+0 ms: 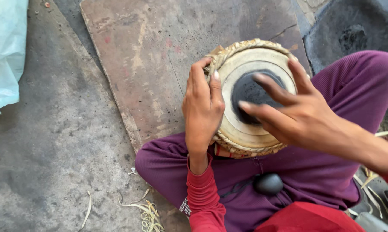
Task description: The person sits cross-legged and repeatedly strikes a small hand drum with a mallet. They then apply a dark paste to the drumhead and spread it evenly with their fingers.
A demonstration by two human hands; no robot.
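Observation:
A small hand drum [245,129] rests between my crossed legs in purple trousers, its pale skin head facing up with a black round patch [247,92] in the middle and a braided straw-coloured rim. My left hand [202,107] grips the drum's left edge, fingers curled over the braid. Over the drum head hovers my right hand [297,114], fingers spread, fingertips above the black patch.
A worn wooden board [159,51] lies on the grey concrete floor in front of me. A pale blue plastic bag [5,47] sits at the left edge. A dark round stone bowl [353,30] is at the top right. A black smooth stone [268,183] lies on my lap. Straw shavings [149,215] litter the floor.

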